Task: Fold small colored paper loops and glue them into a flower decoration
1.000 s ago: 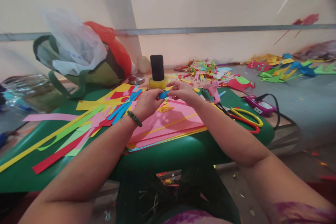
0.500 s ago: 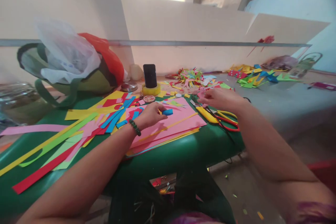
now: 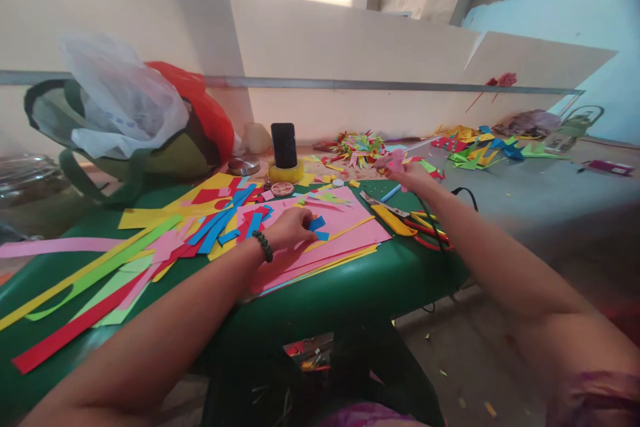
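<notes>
Your hands are apart, the left hand (image 3: 291, 227) pinching blue paper (image 3: 319, 223) over the pink sheets (image 3: 345, 245), the right hand (image 3: 414, 177) gripping the pink glue gun (image 3: 395, 161) farther right, where a leftward pull could snag the black cord (image 3: 432, 215) on the scissors (image 3: 429, 241).

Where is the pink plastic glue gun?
In the head view, right of centre: the pink plastic glue gun is in the right hand, appearing just right of the multicoloured paper scrap heap.
</notes>
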`<state>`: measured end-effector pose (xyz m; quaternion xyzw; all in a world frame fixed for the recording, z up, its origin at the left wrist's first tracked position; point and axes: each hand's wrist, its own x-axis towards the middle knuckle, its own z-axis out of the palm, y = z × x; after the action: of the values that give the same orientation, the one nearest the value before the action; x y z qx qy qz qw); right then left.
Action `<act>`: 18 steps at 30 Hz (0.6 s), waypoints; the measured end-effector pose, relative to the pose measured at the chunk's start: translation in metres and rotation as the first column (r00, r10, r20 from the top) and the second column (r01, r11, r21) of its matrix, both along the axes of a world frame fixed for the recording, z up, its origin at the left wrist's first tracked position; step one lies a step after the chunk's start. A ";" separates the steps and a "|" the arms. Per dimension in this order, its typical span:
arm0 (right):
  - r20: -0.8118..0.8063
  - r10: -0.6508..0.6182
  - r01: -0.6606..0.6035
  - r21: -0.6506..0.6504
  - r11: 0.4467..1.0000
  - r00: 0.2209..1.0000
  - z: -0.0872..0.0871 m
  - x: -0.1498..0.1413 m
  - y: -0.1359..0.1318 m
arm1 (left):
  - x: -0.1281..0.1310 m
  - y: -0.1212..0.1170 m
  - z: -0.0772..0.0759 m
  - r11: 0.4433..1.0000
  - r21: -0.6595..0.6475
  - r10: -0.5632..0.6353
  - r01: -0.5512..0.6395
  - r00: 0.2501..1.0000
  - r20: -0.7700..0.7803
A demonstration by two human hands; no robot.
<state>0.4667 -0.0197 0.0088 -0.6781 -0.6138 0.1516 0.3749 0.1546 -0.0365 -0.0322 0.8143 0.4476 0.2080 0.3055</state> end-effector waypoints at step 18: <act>-0.049 0.400 -0.390 -0.362 0.847 0.915 -0.011 -0.081 -0.090 | -0.001 -0.004 0.009 0.993 -0.113 -0.051 0.045 0.997 -0.055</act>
<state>0.3860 -0.1102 -0.0024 -0.5970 -0.7062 0.3270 0.1947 0.1539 -0.0400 -0.0232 0.8122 0.4474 0.1517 0.3423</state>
